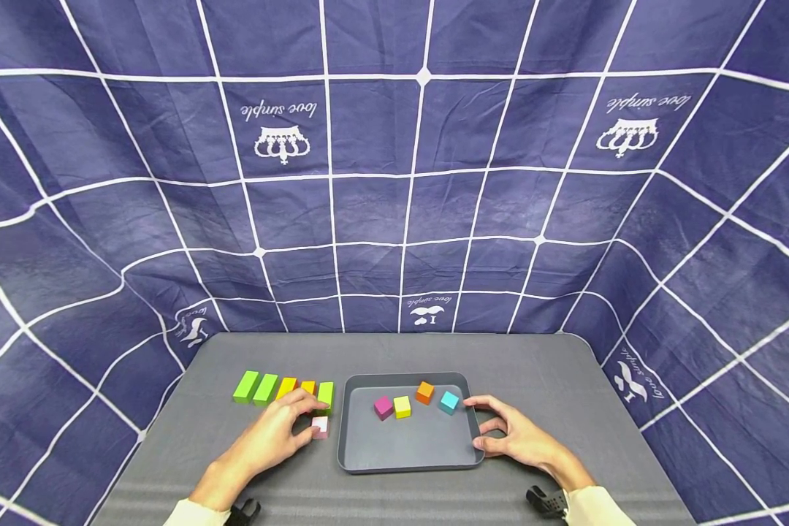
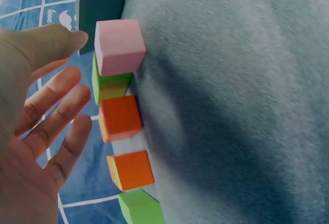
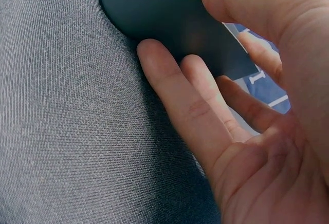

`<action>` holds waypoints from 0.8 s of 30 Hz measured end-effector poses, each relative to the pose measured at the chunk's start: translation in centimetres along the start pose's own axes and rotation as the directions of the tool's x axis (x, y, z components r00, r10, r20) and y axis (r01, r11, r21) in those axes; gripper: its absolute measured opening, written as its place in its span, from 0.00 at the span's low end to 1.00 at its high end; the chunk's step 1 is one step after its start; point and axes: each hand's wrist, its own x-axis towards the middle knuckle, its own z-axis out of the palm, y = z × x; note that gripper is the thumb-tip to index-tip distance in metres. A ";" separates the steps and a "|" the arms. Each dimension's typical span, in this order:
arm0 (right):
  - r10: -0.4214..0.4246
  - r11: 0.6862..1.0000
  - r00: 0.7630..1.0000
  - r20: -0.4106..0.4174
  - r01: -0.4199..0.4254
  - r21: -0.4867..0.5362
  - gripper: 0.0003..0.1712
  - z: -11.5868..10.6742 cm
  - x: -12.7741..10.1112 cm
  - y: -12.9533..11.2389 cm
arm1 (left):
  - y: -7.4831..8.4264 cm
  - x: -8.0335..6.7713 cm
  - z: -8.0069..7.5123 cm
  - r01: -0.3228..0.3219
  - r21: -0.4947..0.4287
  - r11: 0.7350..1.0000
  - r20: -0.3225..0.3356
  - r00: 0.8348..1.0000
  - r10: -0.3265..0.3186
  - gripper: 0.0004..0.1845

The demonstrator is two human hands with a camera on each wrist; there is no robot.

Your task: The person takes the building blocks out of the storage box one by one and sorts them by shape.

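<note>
- The pink cube [image 1: 320, 426] sits on the gray table [image 1: 171, 438], just beside the tray's left wall and at about 6 o'clock from the near end of the block row.
- The left hand [image 1: 272, 435] hovers at the pink cube with fingers spread and relaxed; in the left wrist view the thumb tip [image 2: 72, 39] is right at the cube's [image 2: 119, 46] edge, but I cannot tell whether it touches. Nothing is grasped.
- The right hand [image 1: 516, 435] rests at the dark gray tray [image 1: 408, 456], at its 3 o'clock side; the right wrist view shows straight fingers [image 3: 169, 90] lying against the tray's outer wall [image 3: 164, 13], thumb above the rim, loosely open rather than clenched.
- Inside the tray, toward 12 o'clock, lie a magenta cube [image 1: 383, 407], a yellow cube [image 1: 402, 406], an orange cube [image 1: 424, 392] and a cyan cube [image 1: 449, 402], near each other.
- At 9 o'clock from the tray runs a row of blocks: two green blocks [image 1: 255, 387], a yellow block [image 1: 286, 387], an orange block [image 1: 308, 386] and another green block [image 1: 326, 394].
- A dark blue cloth with a white grid [image 1: 394, 183] hangs behind and around the table.
</note>
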 end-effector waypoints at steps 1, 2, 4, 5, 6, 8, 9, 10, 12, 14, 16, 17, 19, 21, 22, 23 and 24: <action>0.005 1.000 1.000 0.001 -0.005 0.000 0.45 0.0 0.0 0.0 | 0.2 0.1 -0.1 0.014 0.004 1.000 0.004 1.000 -0.014 0.22; 0.006 1.000 1.000 0.004 -0.006 -0.001 0.45 0.0 0.1 0.0 | 0.4 0.2 -0.1 0.029 0.005 1.000 0.008 1.000 -0.029 0.22; 0.009 1.000 1.000 0.008 -0.009 -0.002 0.45 0.0 0.1 -0.1 | 0.8 0.6 -0.2 0.054 0.011 0.999 0.013 0.998 -0.054 0.23; 0.007 1.000 1.000 0.011 -0.007 -0.002 0.45 0.0 0.2 -0.1 | 1.0 0.8 -0.2 0.059 0.019 0.998 0.015 0.998 -0.060 0.23; 0.004 1.000 1.000 0.013 -0.004 -0.007 0.45 0.1 0.2 -0.2 | 1.2 1.0 -0.1 0.060 0.024 0.998 0.016 0.998 -0.060 0.23; -0.002 1.000 1.000 0.015 0.002 -0.016 0.45 0.1 0.3 -0.5 | 1.6 1.5 -0.1 0.054 0.037 0.998 0.015 0.998 -0.055 0.23; -0.003 1.000 1.000 0.016 0.003 -0.023 0.45 0.2 0.3 -0.7 | 1.7 1.8 0.0 0.051 0.043 0.998 0.016 0.999 -0.052 0.23; -0.001 1.000 1.000 0.017 0.002 -0.024 0.44 0.2 0.3 -0.8 | 1.9 2.1 0.0 0.046 0.045 0.998 0.020 0.999 -0.047 0.23; 0.009 0.999 1.000 0.016 -0.008 -0.035 0.43 0.3 0.4 -1.2 | 2.2 2.8 0.2 0.036 0.045 0.998 0.033 0.999 -0.037 0.23; 0.024 0.999 1.000 0.019 -0.024 -0.028 0.43 0.3 0.4 -1.4 | 2.7 3.5 0.3 0.037 0.037 0.999 0.058 0.998 -0.039 0.23; 0.034 0.999 0.999 0.021 -0.034 -0.020 0.44 0.3 0.3 -1.6 | 3.2 4.3 0.6 0.037 0.042 0.998 0.078 0.996 -0.040 0.24; 0.036 0.999 0.999 0.022 -0.036 -0.023 0.45 0.3 0.3 -1.6 | 3.5 4.7 0.7 0.037 0.046 0.998 0.086 0.995 -0.041 0.24; 0.036 0.999 0.999 0.023 -0.035 -0.015 0.46 0.2 0.2 -1.7 | 4.1 5.4 1.0 0.044 0.051 0.998 0.096 0.994 -0.049 0.24; 0.032 0.999 0.999 0.024 -0.031 -0.017 0.47 0.2 0.1 -1.8 | 4.6 6.2 1.3 0.049 0.050 0.998 0.108 0.993 -0.054 0.25; 0.031 0.999 0.999 0.026 -0.030 -0.018 0.47 0.2 0.1 -1.8 | 4.8 6.5 1.4 0.054 0.044 0.998 0.118 0.991 -0.059 0.26; 0.030 0.999 0.999 0.028 -0.029 -0.019 0.47 0.2 0.1 -1.8 | 5.0 6.8 1.5 0.059 0.034 0.998 0.129 0.990 -0.063 0.26; 0.029 0.999 0.999 0.029 -0.028 -0.017 0.47 0.3 0.1 -1.9 | 5.2 7.2 1.6 0.066 0.026 0.997 0.142 0.988 -0.069 0.27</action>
